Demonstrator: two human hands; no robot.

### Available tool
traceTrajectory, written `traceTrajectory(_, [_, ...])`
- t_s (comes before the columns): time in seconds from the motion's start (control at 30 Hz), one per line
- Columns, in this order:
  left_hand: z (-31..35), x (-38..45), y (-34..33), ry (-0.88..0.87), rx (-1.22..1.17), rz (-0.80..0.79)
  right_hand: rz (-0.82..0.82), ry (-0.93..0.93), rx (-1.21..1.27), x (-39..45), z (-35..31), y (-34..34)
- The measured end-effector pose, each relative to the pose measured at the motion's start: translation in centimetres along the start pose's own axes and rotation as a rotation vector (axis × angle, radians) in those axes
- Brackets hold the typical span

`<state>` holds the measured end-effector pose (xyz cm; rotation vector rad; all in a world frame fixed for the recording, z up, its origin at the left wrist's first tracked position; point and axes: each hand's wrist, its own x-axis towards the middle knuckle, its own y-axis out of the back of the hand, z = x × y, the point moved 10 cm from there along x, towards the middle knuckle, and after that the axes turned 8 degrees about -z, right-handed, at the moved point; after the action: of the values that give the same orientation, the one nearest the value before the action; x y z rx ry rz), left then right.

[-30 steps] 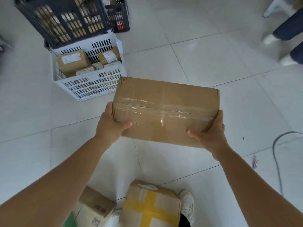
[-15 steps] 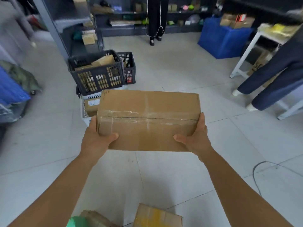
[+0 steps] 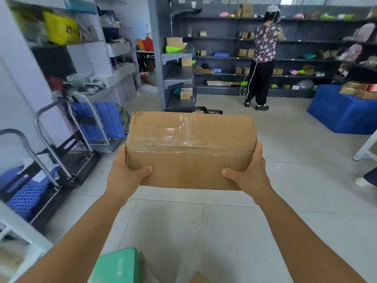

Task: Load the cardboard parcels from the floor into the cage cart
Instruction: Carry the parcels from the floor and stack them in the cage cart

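Standing at far left, two trolleys with metal handles carry blue crates; no cage cart can be made out, so which way the load must travel cannot be told; left hand clamps the parcel's left end, thumb on the near face; parcel hangs level at chest height, clear of the floor, long axis running side to side between both hands, equally near each; clear tape crosses its top; a small scrawl at its far-left corner is unreadable; right hand grips the right end likewise.
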<state>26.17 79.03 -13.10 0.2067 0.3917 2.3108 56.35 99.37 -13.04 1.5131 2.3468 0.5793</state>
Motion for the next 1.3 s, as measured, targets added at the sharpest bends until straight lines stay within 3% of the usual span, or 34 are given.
traceTrajectory(0.33, [1.7,-9.9,18.1,-0.048,0.006,0.292,-0.183,0.22,0.009,-5.8,-13.8,-10.4])
traceTrajectory(0.83, [-4.0,-30.7,52.9,0.023,0.124,0.765,-0.526,0.521,0.146,-25.2,-34.9,-38.4])
traceTrajectory(1.07, [-7.4,-39.2,64.3,0.094,0.174,0.942,-0.671,0.591,0.143,-34.0,-41.6,-49.5])
traceTrajectory(1.3, [-11.9,-43.9,71.7,0.18,0.157,1.079,-0.83,0.67,0.12,-38.9,-46.7,-59.9])
